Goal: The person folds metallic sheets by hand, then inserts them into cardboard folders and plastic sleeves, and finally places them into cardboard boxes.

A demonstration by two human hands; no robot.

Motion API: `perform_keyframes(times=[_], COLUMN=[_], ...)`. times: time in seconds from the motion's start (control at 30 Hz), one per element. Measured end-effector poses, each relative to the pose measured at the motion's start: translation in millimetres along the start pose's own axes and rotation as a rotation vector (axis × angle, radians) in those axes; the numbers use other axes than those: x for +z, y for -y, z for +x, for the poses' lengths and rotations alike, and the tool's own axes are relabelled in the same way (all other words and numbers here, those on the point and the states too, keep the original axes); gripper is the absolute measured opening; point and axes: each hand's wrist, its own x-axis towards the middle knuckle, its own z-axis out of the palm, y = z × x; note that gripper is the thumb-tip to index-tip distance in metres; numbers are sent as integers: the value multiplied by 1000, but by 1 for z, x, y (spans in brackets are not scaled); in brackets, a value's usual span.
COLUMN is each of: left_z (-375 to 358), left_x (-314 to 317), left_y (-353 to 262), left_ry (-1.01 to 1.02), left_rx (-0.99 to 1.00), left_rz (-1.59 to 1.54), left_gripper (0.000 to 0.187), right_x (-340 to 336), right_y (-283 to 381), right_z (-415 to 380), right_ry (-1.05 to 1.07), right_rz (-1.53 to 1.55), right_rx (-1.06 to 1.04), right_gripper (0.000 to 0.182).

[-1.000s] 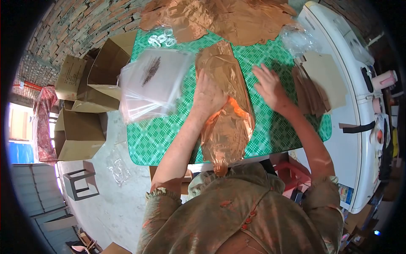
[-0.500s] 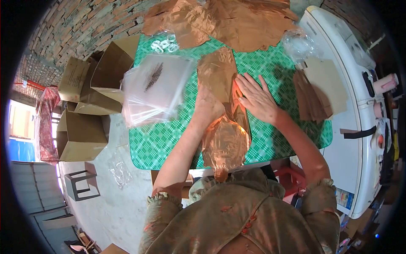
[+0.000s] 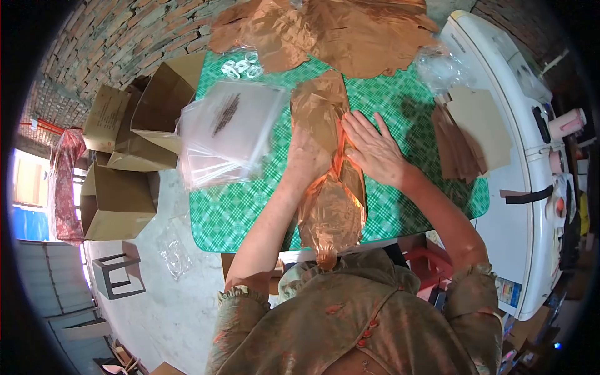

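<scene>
A long piece of shiny copper-coloured foil-like material [image 3: 330, 212] lies lengthwise on the table, creased and folded, its near end hanging over the front edge. My left hand [image 3: 309, 155] rests on its left side at mid-length; the fingers are hidden beneath a fold. Flat and with fingers stretched out, my right hand [image 3: 376, 152] presses its fingertips against the right edge of the foil. Left of the foil lies a stack of clear plastic bags [image 3: 234, 128] with dark print on top.
The table has a green checked cover [image 3: 215, 219]. More copper sheets [image 3: 369, 40] lie at the far end, near white rings [image 3: 242, 67] and crumpled clear plastic [image 3: 445, 65]. Brown strips and card [image 3: 481, 128] are at right, beside a white fridge [image 3: 519, 237]. Cardboard boxes [image 3: 125, 197] stand at left.
My right hand has moved slightly left, pushing the foil's right edge inward so the foil looks narrower near the hands. My left hand stays about where it was.
</scene>
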Motion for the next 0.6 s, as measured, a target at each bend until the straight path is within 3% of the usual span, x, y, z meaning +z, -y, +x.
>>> perform_keyframes(times=[0.37, 0.5, 0.6], left_z=[6, 0, 6], left_x=[-2, 11, 2], left_y=[-1, 6, 10], left_ry=[-1, -119, -115], left_rx=[-52, -11, -50], left_rz=[-146, -14, -9], left_gripper=[53, 54, 55], right_x=[0, -3, -7], right_y=[3, 6, 6], right_z=[10, 10, 10], right_ry=[26, 20, 147], right_rz=[6, 6, -93], right_rx=[-98, -90, -67], right_gripper=[77, 77, 74])
